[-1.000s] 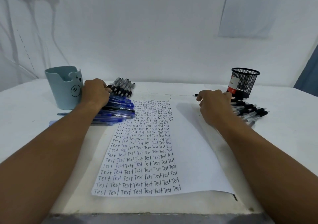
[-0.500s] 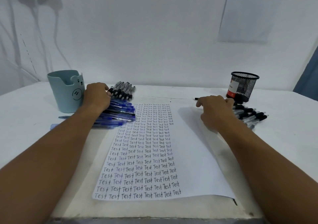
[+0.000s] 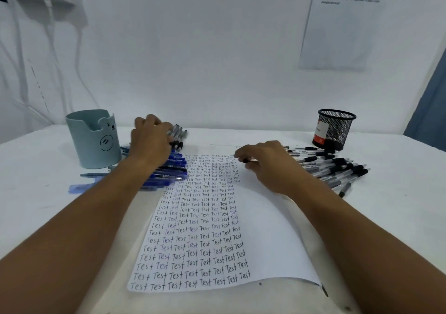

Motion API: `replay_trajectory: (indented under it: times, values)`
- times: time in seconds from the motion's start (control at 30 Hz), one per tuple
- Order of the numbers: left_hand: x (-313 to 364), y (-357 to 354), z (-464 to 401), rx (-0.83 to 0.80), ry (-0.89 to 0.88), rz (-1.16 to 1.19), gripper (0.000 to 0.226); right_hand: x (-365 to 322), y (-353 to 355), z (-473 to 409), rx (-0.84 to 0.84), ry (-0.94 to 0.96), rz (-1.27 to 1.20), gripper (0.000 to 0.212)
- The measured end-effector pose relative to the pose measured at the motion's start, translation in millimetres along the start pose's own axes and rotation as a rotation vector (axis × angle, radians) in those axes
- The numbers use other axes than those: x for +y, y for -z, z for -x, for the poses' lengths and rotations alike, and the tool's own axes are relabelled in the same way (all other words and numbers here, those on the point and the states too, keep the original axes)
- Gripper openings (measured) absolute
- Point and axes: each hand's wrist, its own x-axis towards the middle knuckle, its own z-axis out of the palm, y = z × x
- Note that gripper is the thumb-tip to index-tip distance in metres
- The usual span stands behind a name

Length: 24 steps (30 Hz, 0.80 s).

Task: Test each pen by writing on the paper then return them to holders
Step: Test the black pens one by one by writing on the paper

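A white paper (image 3: pixel 265 229) lies mid-table, its left half filled with rows of "Test". My left hand (image 3: pixel 149 142) hovers over a pile of blue pens (image 3: pixel 172 168), fingers curled onto a bunch of black-capped pens (image 3: pixel 178 136) behind it; whether it grips them is unclear. My right hand (image 3: pixel 268 166) rests on the paper's top right part and pinches a pen (image 3: pixel 247 160), only its dark end showing. A pale blue bear-face holder (image 3: pixel 93 139) stands left and a black mesh holder (image 3: pixel 334 130) right. Several black pens (image 3: pixel 333 166) lie spread by the mesh holder.
The white table (image 3: pixel 398 205) ends at a white wall right behind the holders. A printed sheet (image 3: pixel 342 24) hangs on the wall at upper right. Loose blue pens (image 3: pixel 93 175) and a blurred blue thing (image 3: pixel 79 188) lie left of the pile.
My left hand has lifted off the blue pile and shifted back onto the black-capped bunch. My right hand has slid left, away from the spread pens, onto the paper's top.
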Motion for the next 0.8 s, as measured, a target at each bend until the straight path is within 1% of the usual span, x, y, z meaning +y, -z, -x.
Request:
replay_trajectory:
  times: [0.07, 0.13, 0.17, 0.23, 0.33, 0.4, 0.47, 0.57, 0.63, 0.7, 0.73, 0.77, 0.8]
  values:
    - [9, -3, 2, -0.053, -0.140, 0.071, 0.032, -5, 3, 0, -0.068, -0.015, -0.002, 0.037]
    - [15, -6, 5, -0.136, -0.262, 0.108, 0.030, -2, 4, 0, -0.145, -0.072, 0.130, 0.038]
    - [18, -8, 6, -0.166, -0.319, 0.106, 0.030, 1, 4, 0, -0.172, -0.098, 0.186, 0.036]
    - [24, -10, 8, -0.198, -0.409, 0.094, 0.029, 6, 2, 2, -0.185, -0.141, 0.212, 0.028]
    - [28, -10, 10, -0.253, -0.424, 0.096, 0.030, 10, -1, 6, -0.159, -0.172, 0.189, 0.022]
    - [28, -10, 10, -0.289, -0.428, 0.101, 0.029, 11, -2, 6, -0.135, -0.158, 0.193, 0.020]
    - [28, -9, 11, -0.324, -0.430, 0.120, 0.029, 9, -2, 4, -0.067, -0.137, 0.174, 0.018]
    - [29, -9, 12, -0.394, -0.450, 0.130, 0.031, 9, -1, 0, 0.189, -0.077, -0.012, 0.024]
    - [31, -8, 14, -0.439, -0.473, 0.128, 0.034, 7, 3, 0, 0.305, -0.082, -0.186, 0.026]
    - [31, -9, 14, -0.462, -0.487, 0.143, 0.036, 5, 4, 2, 0.345, -0.155, -0.335, 0.031]
    - [30, -9, 13, -0.471, -0.488, 0.148, 0.037, 3, 5, 2, 0.357, -0.212, -0.455, 0.035]
    - [30, -8, 13, -0.477, -0.490, 0.152, 0.037, 2, 5, 2, 0.367, -0.283, -0.633, 0.040]
    - [31, -8, 13, -0.485, -0.493, 0.156, 0.036, 0, 7, 1, 0.368, -0.373, -0.863, 0.045]
